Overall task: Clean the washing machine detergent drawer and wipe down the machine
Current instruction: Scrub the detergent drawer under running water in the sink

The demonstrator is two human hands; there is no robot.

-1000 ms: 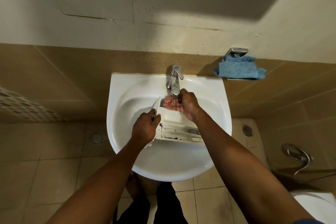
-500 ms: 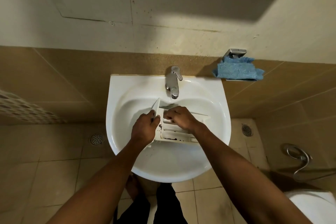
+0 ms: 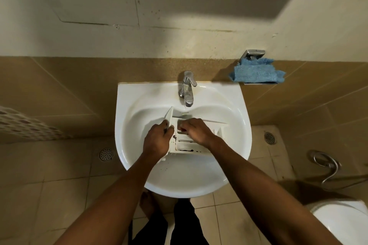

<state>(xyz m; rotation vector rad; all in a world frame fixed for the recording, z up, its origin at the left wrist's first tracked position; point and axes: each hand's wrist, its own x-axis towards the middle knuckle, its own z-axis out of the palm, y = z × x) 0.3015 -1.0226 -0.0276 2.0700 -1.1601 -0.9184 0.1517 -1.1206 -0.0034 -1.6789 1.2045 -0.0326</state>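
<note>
I'm looking down over the sink [image 3: 139, 165] w/ the detergent drawer [image 3: 199, 152] sitting inside the basin, its far end under the tap [image 3: 187, 90], prob so the thin stream of water is running straight into the compartments while I'm scrubbing. My left hand [image 3: 157, 139] is wrapping round the drawer's left wall, fingers curled tight on the plastic, thumb side up; I'm judging it's bracing the drawer so it isn't sliding about in the wet bowl. My right hand [image 3: 196, 130] is reaching into the far compartment, fingers bunched narrow and pressing down on the inside; can't tell if they're pinching anything, too small to make out. Dark grime specks are showing along the near edge and the left inner wall, so I'm reckoning the rinse is only partway done and those corners are needing more rubbing. Blue cloth [image 3: 256, 73] is hanging on the wall holder to the right of the sink, well apart from both hands, likely parked there dry for the wipe-down of the machine, which isn't in view. Risk as I'm seeing it: wet plastic slipping from the left grip, or thin dividers flexing under pressure
</note>
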